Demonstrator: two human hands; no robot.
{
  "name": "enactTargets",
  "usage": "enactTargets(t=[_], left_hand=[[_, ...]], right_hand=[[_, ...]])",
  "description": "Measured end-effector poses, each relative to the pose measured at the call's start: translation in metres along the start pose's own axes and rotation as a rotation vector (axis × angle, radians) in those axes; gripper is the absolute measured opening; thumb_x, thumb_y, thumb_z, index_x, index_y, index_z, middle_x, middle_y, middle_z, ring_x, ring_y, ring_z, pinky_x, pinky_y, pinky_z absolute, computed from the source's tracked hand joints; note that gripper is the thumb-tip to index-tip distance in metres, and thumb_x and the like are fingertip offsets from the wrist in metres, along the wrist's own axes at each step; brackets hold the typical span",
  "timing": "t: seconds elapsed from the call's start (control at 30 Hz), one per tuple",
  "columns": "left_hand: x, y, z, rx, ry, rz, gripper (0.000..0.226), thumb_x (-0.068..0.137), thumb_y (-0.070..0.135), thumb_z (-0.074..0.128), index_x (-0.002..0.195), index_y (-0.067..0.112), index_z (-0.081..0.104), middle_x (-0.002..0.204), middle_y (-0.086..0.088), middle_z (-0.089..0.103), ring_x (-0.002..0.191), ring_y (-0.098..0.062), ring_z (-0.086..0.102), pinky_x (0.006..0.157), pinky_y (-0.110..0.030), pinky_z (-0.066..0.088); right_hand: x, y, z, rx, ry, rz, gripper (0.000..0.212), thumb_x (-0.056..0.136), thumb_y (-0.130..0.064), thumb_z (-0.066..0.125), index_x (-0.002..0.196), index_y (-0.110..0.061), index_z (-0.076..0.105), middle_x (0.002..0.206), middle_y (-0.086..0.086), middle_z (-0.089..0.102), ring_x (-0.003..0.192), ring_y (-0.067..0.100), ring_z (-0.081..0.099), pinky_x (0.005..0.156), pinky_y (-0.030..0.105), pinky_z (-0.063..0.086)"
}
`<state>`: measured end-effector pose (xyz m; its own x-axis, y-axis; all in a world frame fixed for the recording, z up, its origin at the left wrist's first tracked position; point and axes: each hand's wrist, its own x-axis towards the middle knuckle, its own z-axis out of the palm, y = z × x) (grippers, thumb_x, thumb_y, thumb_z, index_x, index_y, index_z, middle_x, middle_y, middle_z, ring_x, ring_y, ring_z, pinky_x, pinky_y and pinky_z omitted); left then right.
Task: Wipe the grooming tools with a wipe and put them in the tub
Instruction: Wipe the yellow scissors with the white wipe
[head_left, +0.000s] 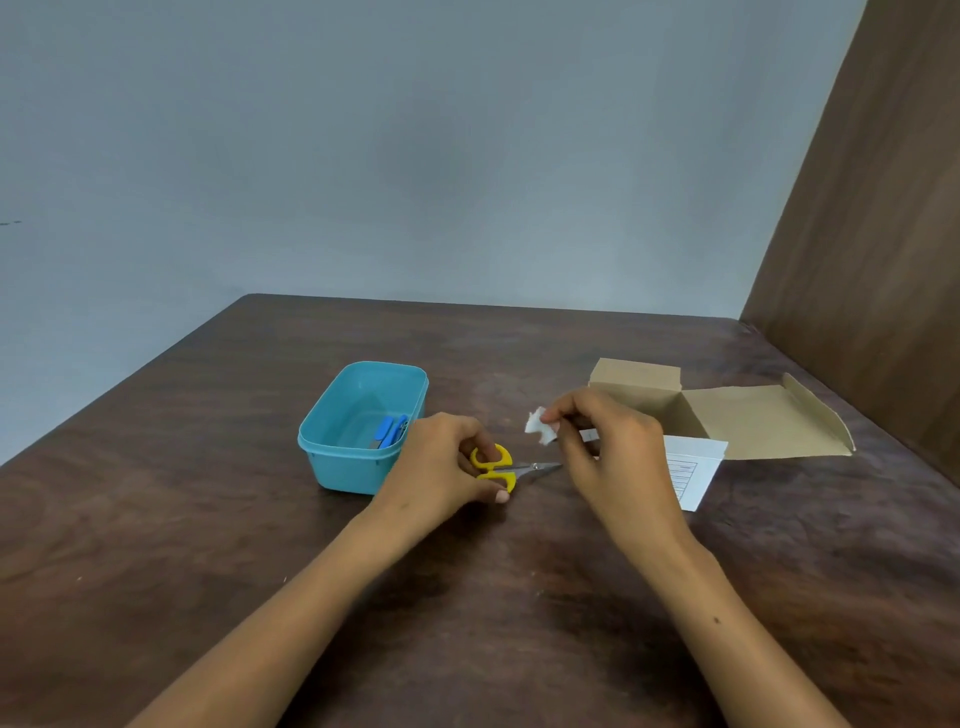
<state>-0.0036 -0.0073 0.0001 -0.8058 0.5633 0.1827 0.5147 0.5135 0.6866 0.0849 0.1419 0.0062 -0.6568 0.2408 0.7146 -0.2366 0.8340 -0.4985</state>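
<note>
Small scissors (511, 467) with yellow handles lie just right of the blue tub (332, 457), blades pointing right. My left hand (441, 467) grips the yellow handles, thumb below and fingers above. My right hand (602, 441) pinches a small white wipe (539, 427) between fingertips, a little above and right of the blade tips, not touching them. Inside the tub lie blue-handled grooming tools (389, 432) against its right wall.
An open cardboard box (727, 415) with its flap folded out sits at the right, with a printed white paper (693, 473) in front of it. A brown panel (872, 260) rises at the table's right edge. The dark wooden table (208, 519) spreads around.
</note>
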Motion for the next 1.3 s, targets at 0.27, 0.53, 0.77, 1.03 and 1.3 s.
enactTargets(t=[0.27, 0.53, 0.77, 1.03, 1.3], left_hand=[[-0.005, 0.006, 0.001, -0.510, 0.205, -0.027, 0.027, 0.068, 0.004, 0.081, 0.094, 0.006, 0.074, 0.082, -0.011, 0.075, 0.069, -0.015, 0.072, 0.063, -0.022, 0.059], [-0.007, 0.012, 0.002, -0.762, 0.281, 0.002, 0.021, 0.065, -0.004, 0.080, 0.083, 0.001, 0.070, 0.084, -0.015, 0.075, 0.076, -0.019, 0.072, 0.064, -0.025, 0.058], [-0.011, 0.017, 0.002, -0.833, 0.280, 0.039, 0.024, 0.065, -0.004, 0.080, 0.085, 0.005, 0.072, 0.087, -0.007, 0.076, 0.081, -0.017, 0.073, 0.067, -0.025, 0.058], [-0.014, 0.021, 0.002, -0.805, 0.273, 0.037, 0.023, 0.064, -0.003, 0.081, 0.081, 0.010, 0.073, 0.082, -0.003, 0.077, 0.075, -0.012, 0.072, 0.062, -0.021, 0.056], [-0.015, 0.022, -0.003, -0.840, 0.312, 0.038, 0.024, 0.064, -0.005, 0.079, 0.085, 0.005, 0.072, 0.079, -0.006, 0.076, 0.072, -0.014, 0.073, 0.060, -0.019, 0.056]], right_hand=[[0.000, 0.003, 0.002, -0.076, 0.070, -0.035, 0.015, 0.074, -0.003, 0.076, 0.083, -0.013, 0.070, 0.081, -0.002, 0.070, 0.070, 0.009, 0.063, 0.064, 0.013, 0.047], [0.000, 0.000, 0.010, -0.105, 0.082, -0.093, 0.009, 0.078, -0.012, 0.068, 0.087, -0.015, 0.067, 0.075, 0.000, 0.069, 0.066, 0.018, 0.065, 0.057, 0.038, 0.053], [-0.001, -0.003, 0.011, -0.008, 0.069, -0.164, 0.005, 0.080, -0.009, 0.071, 0.084, -0.012, 0.073, 0.080, -0.002, 0.070, 0.070, 0.008, 0.063, 0.062, 0.026, 0.052], [0.017, 0.006, 0.000, -0.160, 0.324, -0.103, 0.004, 0.079, -0.005, 0.069, 0.082, -0.008, 0.068, 0.079, 0.004, 0.066, 0.067, 0.012, 0.059, 0.060, 0.025, 0.047], [0.003, -0.001, 0.018, -0.110, 0.070, -0.205, 0.014, 0.080, -0.005, 0.070, 0.094, -0.007, 0.074, 0.086, 0.005, 0.066, 0.072, 0.014, 0.062, 0.062, 0.024, 0.049]])
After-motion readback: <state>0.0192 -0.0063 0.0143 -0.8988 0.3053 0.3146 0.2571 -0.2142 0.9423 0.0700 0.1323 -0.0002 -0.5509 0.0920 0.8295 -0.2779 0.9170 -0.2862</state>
